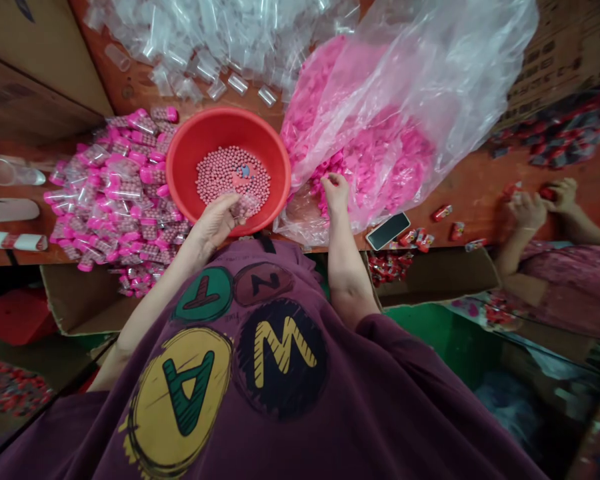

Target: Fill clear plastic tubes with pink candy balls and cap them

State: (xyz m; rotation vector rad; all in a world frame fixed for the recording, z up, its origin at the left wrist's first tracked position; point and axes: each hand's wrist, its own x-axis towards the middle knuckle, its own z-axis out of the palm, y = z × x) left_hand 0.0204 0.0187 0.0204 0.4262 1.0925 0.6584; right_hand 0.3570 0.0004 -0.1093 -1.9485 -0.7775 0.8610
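My left hand (214, 223) is over the near rim of a red plastic bowl (180, 160), its fingers closed on a small clear plastic tube (241, 208) that seems to have beads in it. Pink beads (217, 170) cover the bowl's bottom, where a blue and red patch shows among them. My right hand (337, 193) is at the near edge of a heap of bright pink plastic caps (380, 153). Its fingertips are pinched together; whatever is between them is too small to make out.
Filled tubes with pink caps (125, 180) are heaped left of the bowl. Clear tubes (180, 40) lie behind it. A clear plastic bag (460, 73) drapes over the caps. A phone (389, 231) lies near the table edge. At right, another person's hands (543, 203) handle red pieces.
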